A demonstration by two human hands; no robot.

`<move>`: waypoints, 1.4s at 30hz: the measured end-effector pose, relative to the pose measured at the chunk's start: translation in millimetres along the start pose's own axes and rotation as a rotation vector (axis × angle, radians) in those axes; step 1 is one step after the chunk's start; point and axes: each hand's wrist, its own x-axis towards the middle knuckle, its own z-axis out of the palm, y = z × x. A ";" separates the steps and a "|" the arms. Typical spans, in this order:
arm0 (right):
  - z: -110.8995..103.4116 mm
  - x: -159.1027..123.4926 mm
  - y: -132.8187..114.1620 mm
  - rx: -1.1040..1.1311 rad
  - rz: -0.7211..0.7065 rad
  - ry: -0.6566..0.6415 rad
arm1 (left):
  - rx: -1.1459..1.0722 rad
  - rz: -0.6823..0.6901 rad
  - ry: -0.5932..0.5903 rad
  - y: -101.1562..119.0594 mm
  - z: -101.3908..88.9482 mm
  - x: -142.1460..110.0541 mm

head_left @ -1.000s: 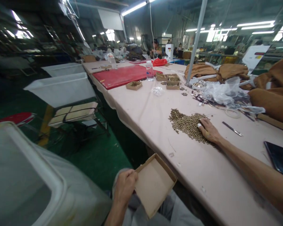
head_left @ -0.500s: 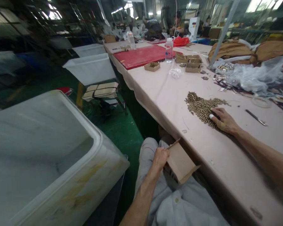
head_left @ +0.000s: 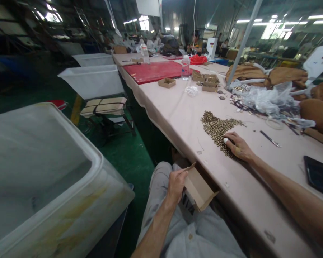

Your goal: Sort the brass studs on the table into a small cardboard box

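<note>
My left hand point(head_left: 177, 182) is closed on the edge of a small cardboard box point(head_left: 200, 188), which is tilted above my lap beside the table edge. The inside that shows is bare. My right hand point(head_left: 238, 146) lies at the near right side of a pile of small brass-coloured metal pieces point(head_left: 218, 126), touching it. Its fingers are bent forward, with the thumb apart from them and something white wrapped round one digit. Single pieces under the palm are hidden.
A knife-like tool point(head_left: 269, 138) and a black phone point(head_left: 318, 175) lie on the table point(head_left: 172, 118) to the right. Further back are small cardboard boxes point(head_left: 210, 86), a bottle point(head_left: 185, 68) and plastic bags point(head_left: 271, 96). A large white bin point(head_left: 107, 179) stands at left.
The view has turned to the right, bringing the phone into sight. My left hand still holds the box, and my right hand remains against the pile.
</note>
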 end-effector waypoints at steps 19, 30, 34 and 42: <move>8.3 -40.4 -46.9 -0.113 0.049 0.012 | 0.165 0.099 0.109 -2.0 6.8 -7.0; 21.2 -65.0 -99.1 -0.003 0.097 0.075 | 0.074 0.078 0.156 -4.1 13.2 -17.3; 21.7 -69.5 -111.3 0.037 0.129 0.082 | 0.091 0.087 0.155 -7.0 14.1 -18.7; 8.4 -71.9 -81.5 0.153 0.239 0.149 | 0.042 0.095 0.164 -14.8 13.6 -18.3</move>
